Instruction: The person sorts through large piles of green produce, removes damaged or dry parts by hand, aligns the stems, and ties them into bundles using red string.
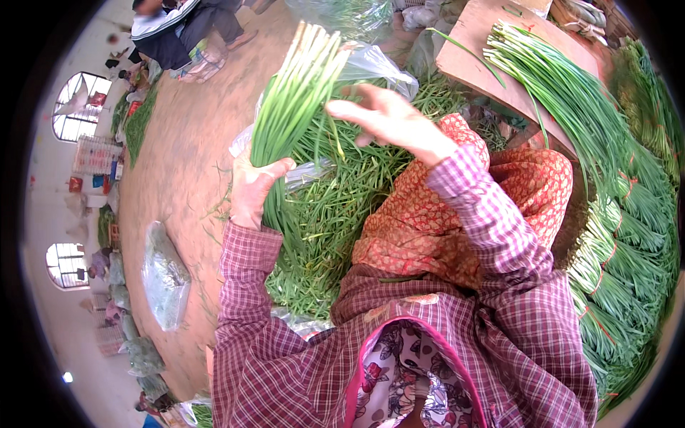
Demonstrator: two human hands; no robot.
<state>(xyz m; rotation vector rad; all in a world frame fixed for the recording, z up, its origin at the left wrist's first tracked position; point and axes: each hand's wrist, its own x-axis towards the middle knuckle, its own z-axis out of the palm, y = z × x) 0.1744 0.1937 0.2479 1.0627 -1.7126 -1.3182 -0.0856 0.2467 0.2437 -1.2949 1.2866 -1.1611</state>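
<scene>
My left hand [258, 187] is wrapped round a bunch of garlic chives [289, 107], white stem ends up and green leaves hanging below the fist. My right hand [389, 121] is just right of the bunch, thumb and fingers apart, with nothing visible in it. One bent leaf droops between bunch and hand. Beneath both hands, a heap of loose green leaves [335, 221] lies over clear plastic [382, 68]. More chives [549, 85] are spread on a wooden board [464, 50] at the upper right.
Tied bundles of chives [621, 278] with red bands are stacked along my right side. My knees, in orange patterned cloth [428, 221], are beside the heap. A filled clear plastic bag [164, 274] rests on the brown floor to the left. Another person [178, 32] sits at the far left.
</scene>
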